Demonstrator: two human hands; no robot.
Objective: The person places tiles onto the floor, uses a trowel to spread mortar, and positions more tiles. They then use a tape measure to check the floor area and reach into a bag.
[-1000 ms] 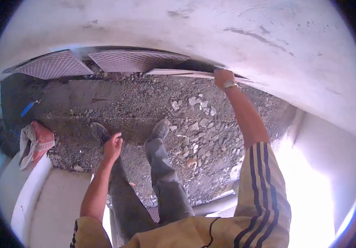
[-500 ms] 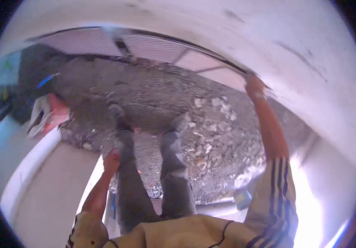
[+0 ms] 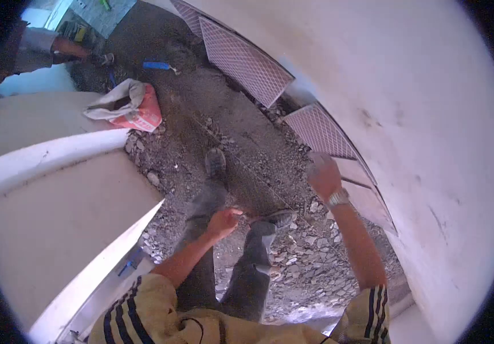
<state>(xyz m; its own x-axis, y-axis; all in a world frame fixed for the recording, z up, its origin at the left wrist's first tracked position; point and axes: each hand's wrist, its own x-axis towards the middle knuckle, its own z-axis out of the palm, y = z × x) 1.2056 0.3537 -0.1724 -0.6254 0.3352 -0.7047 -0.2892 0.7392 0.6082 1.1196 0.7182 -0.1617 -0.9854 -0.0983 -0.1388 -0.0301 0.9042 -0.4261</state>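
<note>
My left hand (image 3: 223, 224) hovers in front of my knees, its fingers loosely bent and apart, with nothing seen in them. My right hand (image 3: 324, 176), a watch (image 3: 337, 198) on its wrist, is out over the rubble beside the wall. It overlaps the edge of a plain pinkish tile (image 3: 367, 202) in this view; its fingers point away and are blurred. Just beyond it leans a tile with a diamond pattern (image 3: 322, 131). Farther along, a larger patterned tile (image 3: 244, 60) rests against the wall's foot.
Broken stone (image 3: 310, 255) covers the ground near my feet, with a string (image 3: 241, 168) stretched low across. A red-and-white sack (image 3: 139, 110) stands at left by a pale ledge (image 3: 58, 150). Beyond lies a blue-handled tool (image 3: 156, 65). A co-worker's arm (image 3: 70, 47) reaches in, upper left.
The view has swung so more of the tile row and the co-worker show. My right hand has come away from the tile's top edge; my left hand has moved from beside my leg to the front.
</note>
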